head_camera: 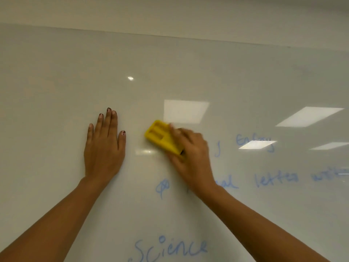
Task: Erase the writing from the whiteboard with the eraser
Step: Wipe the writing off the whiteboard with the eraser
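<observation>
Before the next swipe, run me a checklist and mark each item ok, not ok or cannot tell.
1. Grip: the right hand holds the yellow eraser: ok.
2. Contact: eraser pad flat on the whiteboard: cannot tell, the hand is blurred.
3. Brace: the left hand lies flat on the board, off the writing: ok.
4. Board clean: not ok; blue "Science", "letter" and a faint word are unerased.
5. Next target close: ok, a blue stroke sits just right of the right hand.
</observation>
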